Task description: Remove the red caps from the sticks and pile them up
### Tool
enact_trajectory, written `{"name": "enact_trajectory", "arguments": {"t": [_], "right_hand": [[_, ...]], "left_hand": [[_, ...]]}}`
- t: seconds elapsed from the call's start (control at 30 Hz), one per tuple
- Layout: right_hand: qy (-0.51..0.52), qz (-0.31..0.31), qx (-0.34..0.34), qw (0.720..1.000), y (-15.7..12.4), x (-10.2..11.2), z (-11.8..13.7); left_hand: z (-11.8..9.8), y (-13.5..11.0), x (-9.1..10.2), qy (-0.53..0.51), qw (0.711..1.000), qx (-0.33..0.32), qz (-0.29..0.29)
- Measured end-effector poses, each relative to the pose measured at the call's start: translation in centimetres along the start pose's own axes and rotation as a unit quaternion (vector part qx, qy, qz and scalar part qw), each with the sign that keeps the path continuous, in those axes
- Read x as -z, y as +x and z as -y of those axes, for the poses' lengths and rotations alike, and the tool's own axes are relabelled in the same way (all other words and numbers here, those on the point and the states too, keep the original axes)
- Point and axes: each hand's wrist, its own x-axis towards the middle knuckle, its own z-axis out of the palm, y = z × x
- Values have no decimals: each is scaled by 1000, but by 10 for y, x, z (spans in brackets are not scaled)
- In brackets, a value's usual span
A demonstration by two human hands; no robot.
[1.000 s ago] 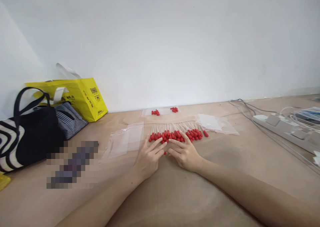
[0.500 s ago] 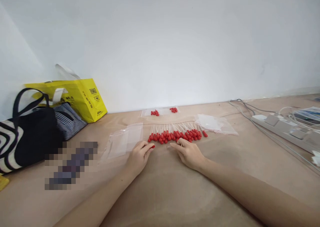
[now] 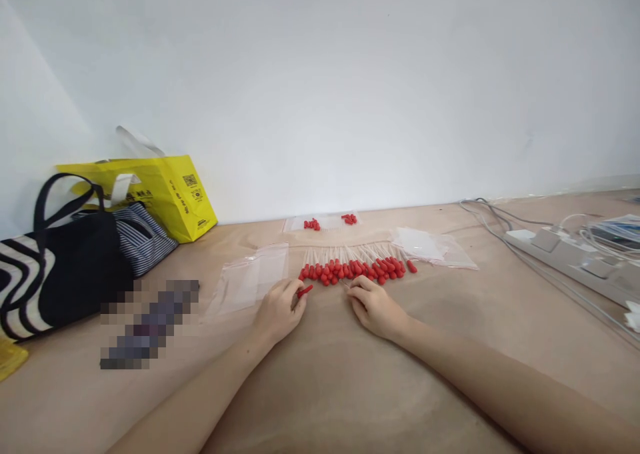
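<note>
A row of droppers (image 3: 353, 268) with red rubber bulbs and thin clear stems lies side by side, bulbs toward me. In front of its left end, my left hand (image 3: 281, 313) is closed, pinching one loose red rubber bulb (image 3: 305, 291) between thumb and fingers. My right hand (image 3: 376, 309) is closed near the row's middle, its fingertips on a thin clear tube (image 3: 344, 283), of which only a short end shows. The two hands are a small gap apart, both low over the wooden tabletop.
Small red pieces (image 3: 312, 225) lie on a clear bag (image 3: 327, 222) by the wall. Clear plastic bags (image 3: 255, 274) flank the row, with more bags (image 3: 435, 247) on the right. Farther out are a black bag (image 3: 75, 274), a yellow bag (image 3: 193, 207) and a power strip (image 3: 565, 257).
The red bulb in my left hand now sticks out farther from the fingers. My right fingers have curled in, and less of the clear tube shows. The view has shifted slightly.
</note>
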Motion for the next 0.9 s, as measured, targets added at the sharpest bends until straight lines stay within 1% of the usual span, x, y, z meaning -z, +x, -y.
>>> {"name": "enact_trajectory", "arguments": {"t": [0.1, 0.17, 0.23, 0.33, 0.43, 0.5, 0.63, 0.77, 0.9], "right_hand": [[20, 9, -12, 1000, 1, -2, 5], [30, 23, -26, 999, 2, -2, 9], [40, 43, -34, 998, 2, 1, 14], [62, 76, -34, 995, 2, 6, 19], [80, 89, -41, 992, 3, 10, 20], [88, 73, -46, 992, 2, 11, 17], [91, 20, -36, 995, 0, 8, 9], [80, -14, -26, 996, 0, 7, 2], [75, -15, -13, 997, 0, 4, -1]], "left_hand": [[2, -1, 2, 14, 1000, -11, 0], [2, -2, 1, 7, 1000, -4, 4], [3, -2, 0, -3, 1000, 23, -8], [2, 1, -2, -4, 996, 81, -32], [3, 10, -2, 1, 994, 109, -29], [5, 20, -3, 4, 995, 94, -15], [8, 39, -6, 0, 999, 39, 34], [7, 49, -10, 1, 996, 47, 73], [7, 49, -13, -3, 995, 52, 90]]}}
